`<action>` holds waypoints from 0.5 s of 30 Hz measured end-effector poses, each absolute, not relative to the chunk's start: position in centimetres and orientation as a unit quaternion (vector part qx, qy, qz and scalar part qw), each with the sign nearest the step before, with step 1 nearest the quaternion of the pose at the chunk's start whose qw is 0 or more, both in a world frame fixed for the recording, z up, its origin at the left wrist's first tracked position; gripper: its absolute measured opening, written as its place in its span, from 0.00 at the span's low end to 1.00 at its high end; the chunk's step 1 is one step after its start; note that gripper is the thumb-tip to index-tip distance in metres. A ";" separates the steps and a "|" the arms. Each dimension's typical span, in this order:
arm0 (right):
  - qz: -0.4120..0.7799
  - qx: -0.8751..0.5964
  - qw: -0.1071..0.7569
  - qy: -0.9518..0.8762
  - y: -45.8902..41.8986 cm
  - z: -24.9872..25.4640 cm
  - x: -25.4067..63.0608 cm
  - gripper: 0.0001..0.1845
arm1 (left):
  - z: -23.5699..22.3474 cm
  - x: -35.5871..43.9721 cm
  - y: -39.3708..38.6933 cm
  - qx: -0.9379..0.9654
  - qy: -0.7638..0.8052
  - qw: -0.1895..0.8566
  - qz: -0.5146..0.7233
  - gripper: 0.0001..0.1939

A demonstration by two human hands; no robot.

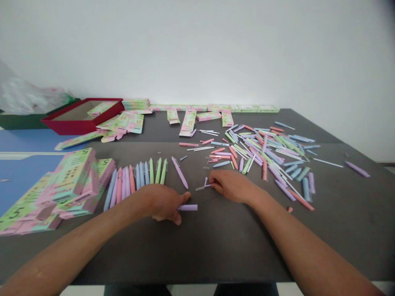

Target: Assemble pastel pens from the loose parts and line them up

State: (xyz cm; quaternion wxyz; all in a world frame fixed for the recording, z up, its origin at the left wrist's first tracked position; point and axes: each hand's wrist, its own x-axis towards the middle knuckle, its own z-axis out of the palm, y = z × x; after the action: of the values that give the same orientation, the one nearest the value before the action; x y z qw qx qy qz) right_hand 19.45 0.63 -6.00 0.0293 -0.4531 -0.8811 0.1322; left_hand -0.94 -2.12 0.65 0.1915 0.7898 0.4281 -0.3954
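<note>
My left hand (163, 201) is closed around a purple pen barrel (189, 208), whose one end sticks out to the right between thumb and fingers. My right hand (231, 186) has its fingertips pinched on a small purple pen piece (207, 184), low over the table. Against that piece lies a small clear clip (200, 188). Between the hands and a little farther back rests a loose purple pen (180, 172). Beyond my left forearm, blue, purple, coral and green pens (141, 174) stand side by side in a row, partly hidden by the arm.
A pile of loose barrels and white refills (262, 144) spreads over the right of the dark table (216, 246). Stacked printed cartons (70, 176) lie at left. Behind them is a red box (83, 125). More cartons (188, 122) line the wall.
</note>
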 end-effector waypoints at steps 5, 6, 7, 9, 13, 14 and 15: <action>0.114 -0.474 0.052 -0.871 0.7 -6.4 19.4 0.05 | 0.8 -0.9 -2.1 0.795 0.420 0.186 -0.396 0.40; 0.115 -0.473 0.056 -0.872 0.7 -6.4 19.4 0.05 | 0.8 -0.9 -2.1 0.794 0.421 0.186 -0.397 0.40; 0.117 -0.469 0.058 -0.874 0.7 -6.4 19.4 0.05 | 0.8 -0.9 -2.2 0.793 0.422 0.186 -0.397 0.40; 0.123 -0.457 0.055 -0.879 0.6 -6.3 19.5 0.04 | 0.7 -0.9 -2.2 0.793 0.425 0.184 -0.396 0.41; 0.127 -0.446 0.045 -0.885 0.4 -6.1 19.5 0.04 | 0.7 -0.9 -2.2 0.792 0.424 0.189 -0.396 0.41; 0.127 -0.443 0.045 -0.886 0.4 -6.1 19.5 0.04 | 0.7 -1.0 -2.1 0.793 0.422 0.190 -0.396 0.41; 0.129 -0.440 0.045 -0.887 0.4 -6.1 19.5 0.04 | 0.7 -1.0 -2.2 0.794 0.420 0.190 -0.396 0.41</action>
State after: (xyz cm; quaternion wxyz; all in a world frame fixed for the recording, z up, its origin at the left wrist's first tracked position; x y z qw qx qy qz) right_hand 19.47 0.38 -6.11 0.0455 -0.4403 -0.8874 0.1286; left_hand -0.95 -2.16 0.67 0.1896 0.7942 0.4199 -0.3963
